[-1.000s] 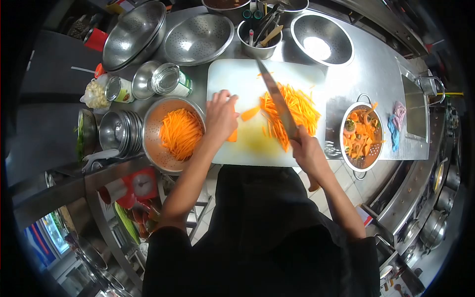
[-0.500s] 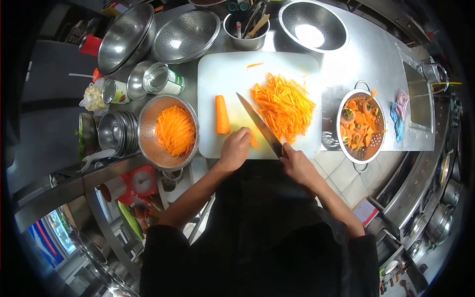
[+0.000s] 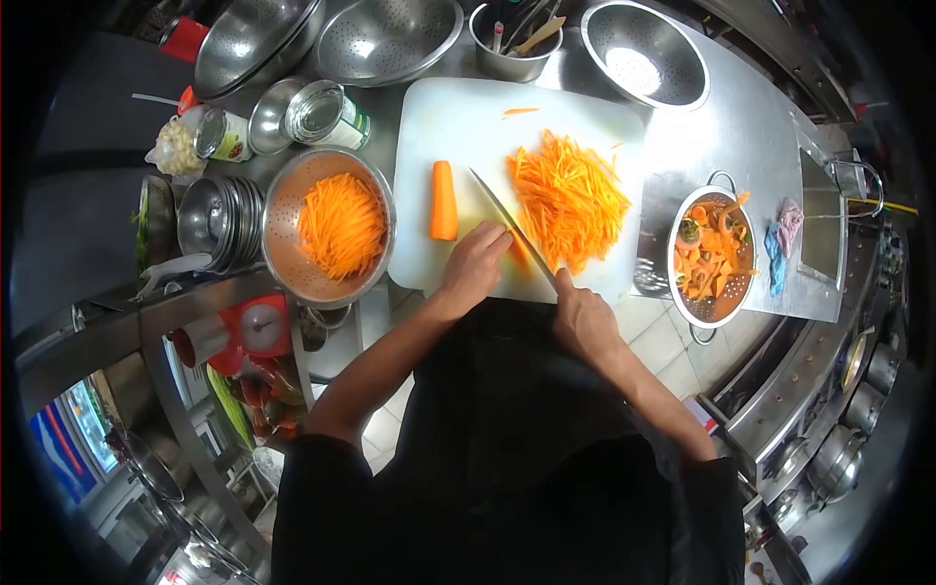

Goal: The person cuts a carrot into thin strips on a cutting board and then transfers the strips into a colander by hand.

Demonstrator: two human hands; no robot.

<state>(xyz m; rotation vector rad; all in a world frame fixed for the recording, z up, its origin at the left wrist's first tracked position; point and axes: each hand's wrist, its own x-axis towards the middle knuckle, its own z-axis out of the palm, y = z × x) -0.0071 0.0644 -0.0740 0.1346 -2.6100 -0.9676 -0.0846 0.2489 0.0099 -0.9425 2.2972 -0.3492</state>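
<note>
Orange carrot slice (image 3: 524, 255) now lies at the cutting board's (image 3: 458, 117) 6 o'clock edge, pinned under the curled left hand (image 3: 475, 263). The right hand (image 3: 583, 327), gripping the knife (image 3: 502, 214), has lowered its blade alongside, so slicing looks to be resuming.

Just the one view here, from the head, tipped steeply down over the person's dark-clad chest. The cutting board (image 3: 456, 112) sits upper middle, close in. It's a wide fisheye: black corners, bent edges. Left of the board is a colander (image 3: 289, 275), right of it a strainer (image 3: 723, 310), beyond it a perforated bowl (image 3: 388, 39), and nearer than it, floor tiles (image 3: 663, 336).
</note>
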